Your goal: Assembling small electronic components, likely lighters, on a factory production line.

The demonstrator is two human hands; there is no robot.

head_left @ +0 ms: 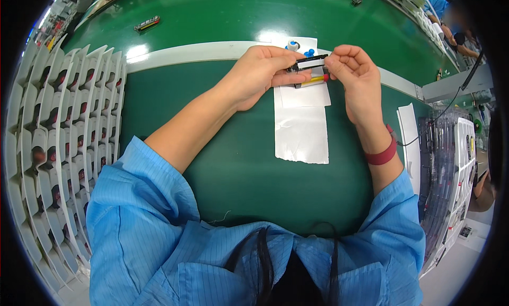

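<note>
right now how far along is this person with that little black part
Looks done: a similar small part lies farther back on the green belt. In hand: the left hand and right hand pinch a small black part from either end above the white sheet. Left: the white tray on the left holds many more pieces.

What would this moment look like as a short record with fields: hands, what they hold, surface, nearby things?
left hand: left hand pinches one end of a small black part
right hand: right hand grips the other end
held part: slim, black with a white band, lifted above the white sheet
surface: green bench with a white strip across it
left side: rack of white trays
wrist: red band on the right wrist
clothing: blue striped sleeves
</note>
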